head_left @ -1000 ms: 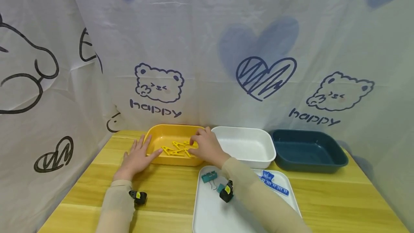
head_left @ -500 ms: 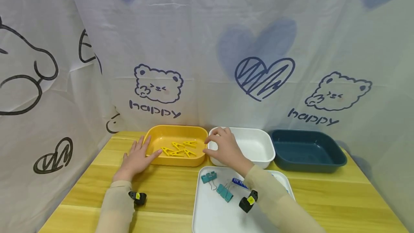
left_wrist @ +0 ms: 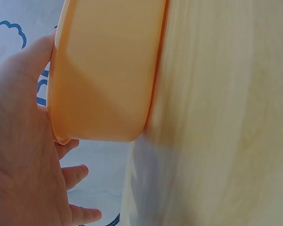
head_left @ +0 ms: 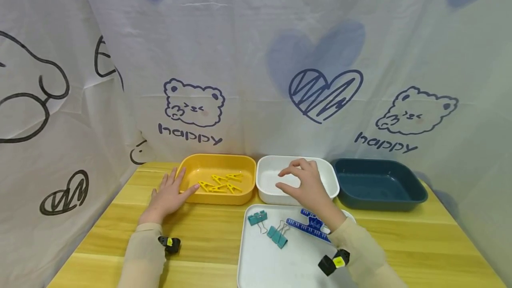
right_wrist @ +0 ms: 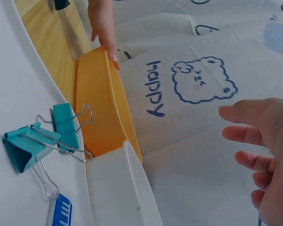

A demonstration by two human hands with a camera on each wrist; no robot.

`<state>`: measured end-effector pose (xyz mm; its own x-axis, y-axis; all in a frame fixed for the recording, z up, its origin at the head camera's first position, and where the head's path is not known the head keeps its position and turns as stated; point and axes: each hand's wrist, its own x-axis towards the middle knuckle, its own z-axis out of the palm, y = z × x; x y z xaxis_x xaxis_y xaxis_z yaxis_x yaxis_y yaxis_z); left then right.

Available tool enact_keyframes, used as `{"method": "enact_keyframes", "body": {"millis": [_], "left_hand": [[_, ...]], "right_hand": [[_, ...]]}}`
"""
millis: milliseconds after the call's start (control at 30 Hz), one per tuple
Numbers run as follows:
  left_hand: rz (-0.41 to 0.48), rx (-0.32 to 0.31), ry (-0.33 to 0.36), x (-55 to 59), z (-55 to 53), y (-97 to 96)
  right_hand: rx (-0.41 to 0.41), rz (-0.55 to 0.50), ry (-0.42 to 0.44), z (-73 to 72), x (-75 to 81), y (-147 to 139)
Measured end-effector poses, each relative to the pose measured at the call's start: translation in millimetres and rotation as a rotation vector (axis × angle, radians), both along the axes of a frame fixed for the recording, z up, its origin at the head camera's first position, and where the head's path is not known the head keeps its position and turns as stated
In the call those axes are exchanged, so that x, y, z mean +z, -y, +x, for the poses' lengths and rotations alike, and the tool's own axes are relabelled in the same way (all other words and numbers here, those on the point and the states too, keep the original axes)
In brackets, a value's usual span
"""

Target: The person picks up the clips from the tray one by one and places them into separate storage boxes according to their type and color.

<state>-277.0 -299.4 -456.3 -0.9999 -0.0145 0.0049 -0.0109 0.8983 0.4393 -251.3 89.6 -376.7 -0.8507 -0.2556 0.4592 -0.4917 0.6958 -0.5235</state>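
My left hand rests on the left end of the yellow bin, fingers spread and thumb over its front rim. In the left wrist view, the hand lies along the rim of the orange-looking bin. Several yellow clips lie inside that bin. My right hand hovers over the white bin, thumb and forefinger apart with nothing between them. The right wrist view shows the same hand with loosely bent fingers.
On the white tray lie two teal binder clips and blue ruler-like clips, partly hidden by the right wrist. A dark blue bin stands right of the white one. Behind the bins hangs a printed white cloth.
The right hand has left the yellow bin and moved right across the white bin, uncovering clips in the yellow bin and on the tray. My left hand stays on the yellow bin.
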Motion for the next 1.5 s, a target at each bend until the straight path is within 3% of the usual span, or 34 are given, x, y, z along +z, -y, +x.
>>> {"method": "enact_keyframes", "body": {"millis": [633,1000,1133,1300,1500], "left_hand": [[0.002,0.011,0.003,-0.7,1.7,1.4],[-0.001,0.007,0.015,-3.2,1.3,0.6],[0.006,0.003,0.018,-1.1,1.1,-0.1],[0.008,0.0,0.017,0.2,1.2,-0.3],[-0.001,0.007,0.006,-0.9,-0.1,0.5]], "right_hand": [[-0.042,-0.217,-0.097,27.1,-30.3,-80.2],[-0.119,-0.237,0.015,43.4,-55.7,-110.1],[-0.149,-0.223,0.105,46.6,-63.4,-119.9],[-0.183,-0.189,0.248,47.4,-69.4,-132.4],[-0.179,-0.104,0.303,43.8,-81.0,-146.7]]}}
